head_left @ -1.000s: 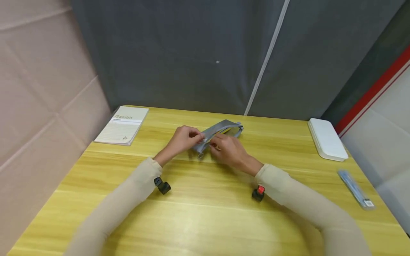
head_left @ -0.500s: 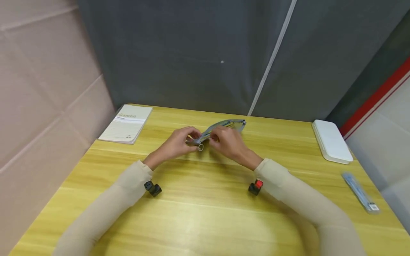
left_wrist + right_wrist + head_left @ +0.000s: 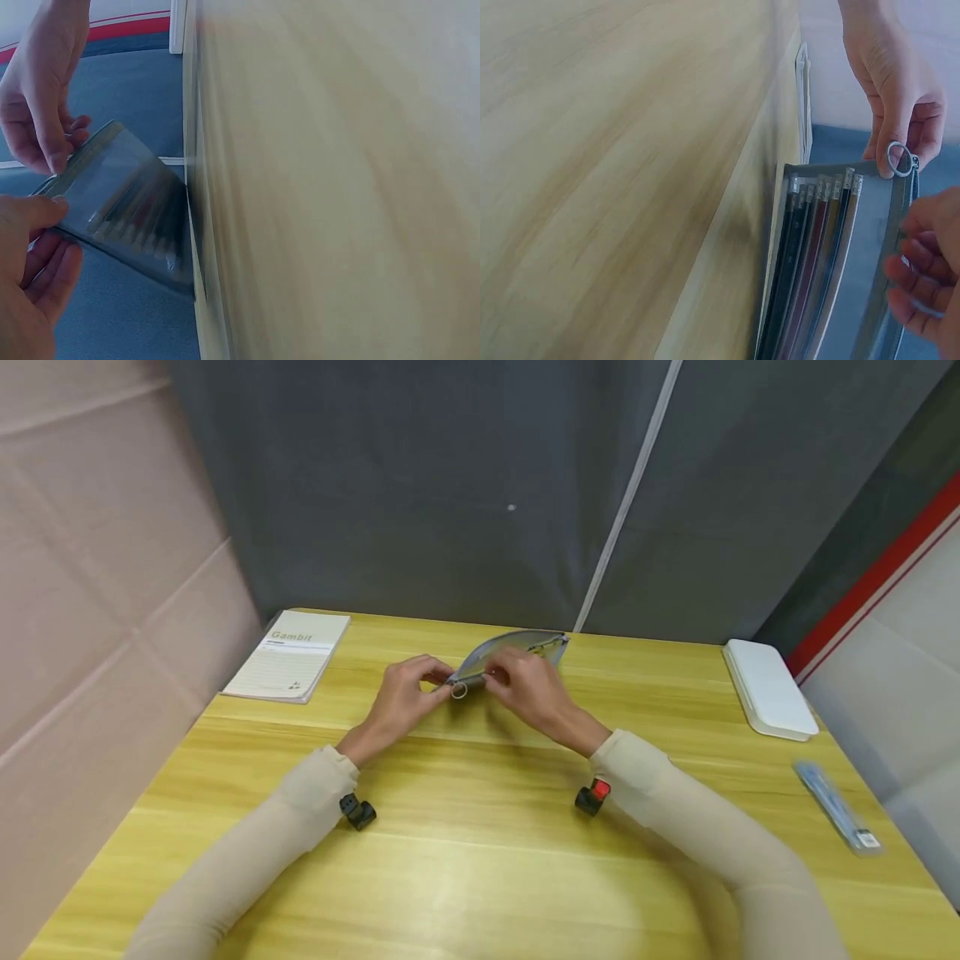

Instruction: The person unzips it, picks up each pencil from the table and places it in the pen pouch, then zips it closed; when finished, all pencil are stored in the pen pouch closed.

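A grey see-through zippered pencil pouch (image 3: pixel 870 217) stands on edge near the back of the table, with several pencils (image 3: pixel 817 240) inside. Its top gapes toward the far end in the head view. My left hand (image 3: pixel 401 697) pinches the near left corner between thumb and fingers, beside a metal ring (image 3: pixel 898 159) at the zipper's end. With curled fingers, my right hand (image 3: pixel 528 689) pinches the zipper edge a little further along. A small shiny bit shows between those fingers in the right wrist view; the rest of the grip is hidden.
A notebook (image 3: pixel 288 656) lies at the back left of the wooden table (image 3: pixel 465 860). At the right are a white case (image 3: pixel 770 689) and, nearer, a slim clear blue packet (image 3: pixel 836 806). A dark grey partition (image 3: pixel 420 493) rises behind the table.
My left hand has shifted from the pouch's upper side to its left corner and drawn slightly left. The pouch has tipped more upright, and my right hand has stayed near its zipper edge.
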